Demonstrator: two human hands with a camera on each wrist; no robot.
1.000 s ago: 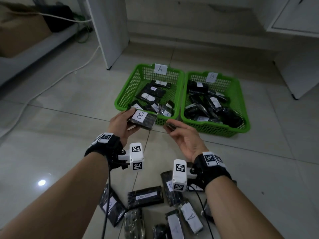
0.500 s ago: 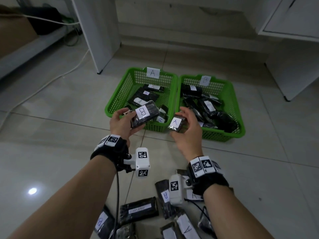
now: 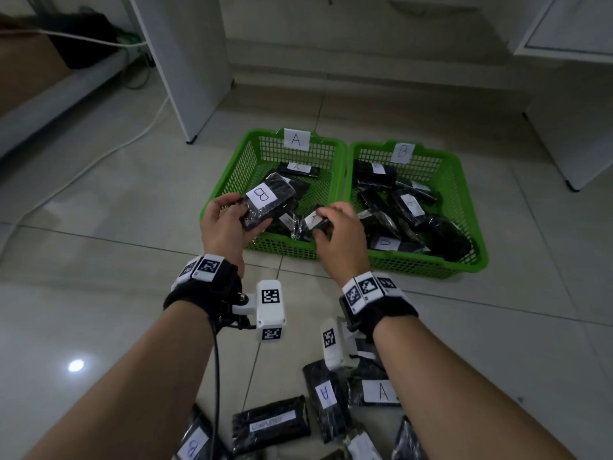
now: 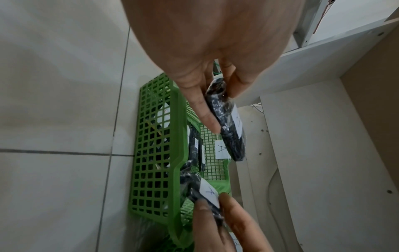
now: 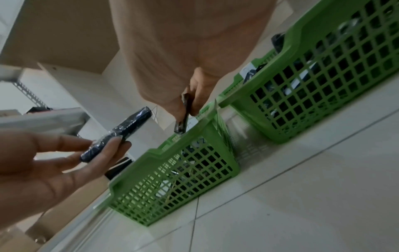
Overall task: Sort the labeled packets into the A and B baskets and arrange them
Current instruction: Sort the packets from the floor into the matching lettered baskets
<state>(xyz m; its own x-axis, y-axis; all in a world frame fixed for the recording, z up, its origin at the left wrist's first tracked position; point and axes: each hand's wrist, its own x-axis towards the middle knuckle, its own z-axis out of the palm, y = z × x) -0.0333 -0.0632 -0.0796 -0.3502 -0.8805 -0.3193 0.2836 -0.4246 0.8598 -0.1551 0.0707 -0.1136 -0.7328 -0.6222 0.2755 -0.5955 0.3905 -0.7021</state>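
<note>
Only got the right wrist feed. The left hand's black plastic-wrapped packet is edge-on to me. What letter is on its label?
Observer: B. In the head view the left hand grips the black plastic-wrapped packet with its white label facing up.
Operator: And the right hand's?
Observer: The left wrist view shows an A on the small black packet that the right hand pinches.
Operator: Which basket is A?
Observer: The green mesh basket on the person's left carries the A tag. The B packet is held above it.
</note>
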